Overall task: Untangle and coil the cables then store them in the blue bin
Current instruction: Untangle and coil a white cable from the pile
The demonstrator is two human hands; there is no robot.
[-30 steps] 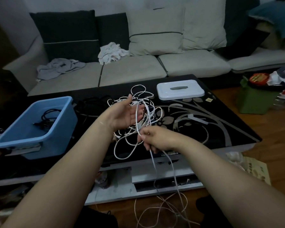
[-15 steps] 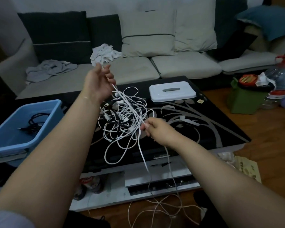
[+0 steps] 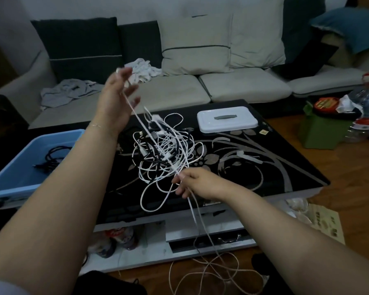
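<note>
A single white cable (image 3: 149,137) is drawn taut between the two hands, above the black table (image 3: 285,167). Its upper end is held by the left hand (image 3: 115,103), which is raised over the far side of the table; the cable is pinched near the thumb while the other fingers are spread loosely. Lower down, the same cable is pinched between thumb and forefinger of the right hand (image 3: 192,183), the remaining fingers being curled. Below that hand, the cable falls past the table edge to loose loops on the floor (image 3: 211,271).

The tangle (image 3: 164,152) of white and black cables lies on the table between the hands, and the taut cable passes through it. The blue bin (image 3: 19,171) stands at the left end of the table, with one black cable (image 3: 51,158) already inside.

The cables are judged to be light, limp and fairly smooth. Little force is needed to lift them, but a strand can slide through a loose pinch. Hold is best taken near a plug or free end, where the route through the knot can be followed. Hard pulling is to be avoided: loops may be tightened, and the whole tangle may be dragged along. Plugs are liable to snag on neighbouring loops.
</note>
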